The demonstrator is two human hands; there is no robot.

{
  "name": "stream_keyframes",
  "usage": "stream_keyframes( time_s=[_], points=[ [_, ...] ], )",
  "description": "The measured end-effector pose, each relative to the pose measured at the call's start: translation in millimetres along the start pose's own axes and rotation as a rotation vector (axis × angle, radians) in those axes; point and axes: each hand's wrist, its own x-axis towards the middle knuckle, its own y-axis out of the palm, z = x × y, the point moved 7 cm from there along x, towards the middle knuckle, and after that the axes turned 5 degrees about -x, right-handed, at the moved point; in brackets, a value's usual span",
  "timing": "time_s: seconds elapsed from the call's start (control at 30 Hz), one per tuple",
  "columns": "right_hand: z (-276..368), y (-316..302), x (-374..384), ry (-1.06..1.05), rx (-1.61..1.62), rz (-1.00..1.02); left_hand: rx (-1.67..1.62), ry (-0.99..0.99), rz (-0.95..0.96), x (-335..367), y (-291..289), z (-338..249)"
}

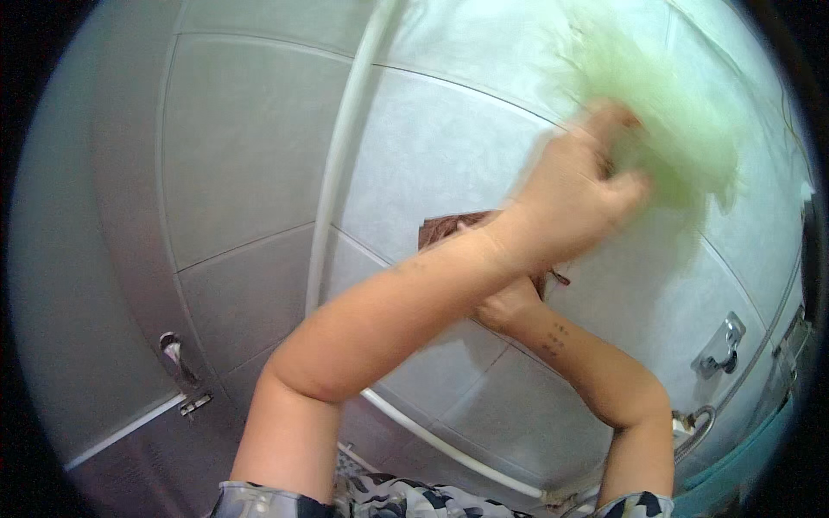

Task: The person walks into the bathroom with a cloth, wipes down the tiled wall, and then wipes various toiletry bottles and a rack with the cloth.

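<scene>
My left hand (587,177) reaches up and across to the right, its fingers curled at the edge of a pale green, fluffy mesh-like thing (682,129). Both are smeared by motion, but the hand appears closed on the green material, which spreads out in front of the tiled wall. Beneath my left forearm, my right hand (509,304) is closed on a folded brown cloth (449,229). The left forearm hides much of that cloth and most of the right fingers. A small reddish loop (561,278) sticks out on the cloth's right side.
Pale tiles (449,129) cover the wall. A white pipe (338,164) runs down it, left of my hands. At the right are a metal wall hook (724,350), a grey hose (701,436) and a teal item (734,470). A grey door (60,302) with a handle (177,356) stands left.
</scene>
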Motion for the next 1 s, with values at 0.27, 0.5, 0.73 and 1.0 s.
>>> stream_keyframes(
  time_s=[0.27,0.5,0.73,1.0],
  points=[
    [-45,-115,107,0.226,-0.336,-0.439,0.529,0.115,-0.064,-64,-51,-11],
    [-79,-133,71,0.387,-0.358,-0.538,0.396,0.23,-0.46,-22,-117,61],
    [-119,-69,-28,0.679,-0.068,-0.309,1.082,-0.227,-0.25,1,-94,99],
    [-126,-109,-163,0.486,-0.517,-0.023,1.323,0.226,-0.238,98,-125,73]
  ],
)
